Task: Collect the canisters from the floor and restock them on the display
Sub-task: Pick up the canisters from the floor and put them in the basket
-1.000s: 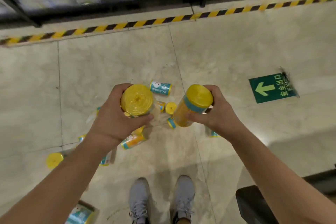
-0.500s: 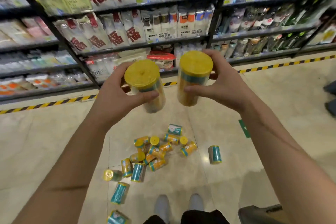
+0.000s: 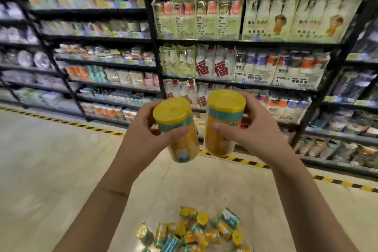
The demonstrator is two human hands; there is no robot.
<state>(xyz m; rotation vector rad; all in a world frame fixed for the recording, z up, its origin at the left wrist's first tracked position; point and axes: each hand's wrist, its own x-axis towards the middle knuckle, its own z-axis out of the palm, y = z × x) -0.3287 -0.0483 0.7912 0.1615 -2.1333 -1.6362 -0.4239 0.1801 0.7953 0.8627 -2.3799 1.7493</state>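
Black store shelves [image 3: 245,42] packed with bagged goods fill the background, and a yellow-and-black striped line [image 3: 81,126] runs along their foot on the pale floor [image 3: 51,170]. The left hand [image 3: 147,135] grips a tilted, yellow-lidded left canister [image 3: 178,129]. Just beside it, the right hand [image 3: 251,131] grips an upright right canister [image 3: 223,120]. Both are held up before the lower shelves. Below, between the forearms, a heap of canisters [image 3: 196,231] lies on the floor.
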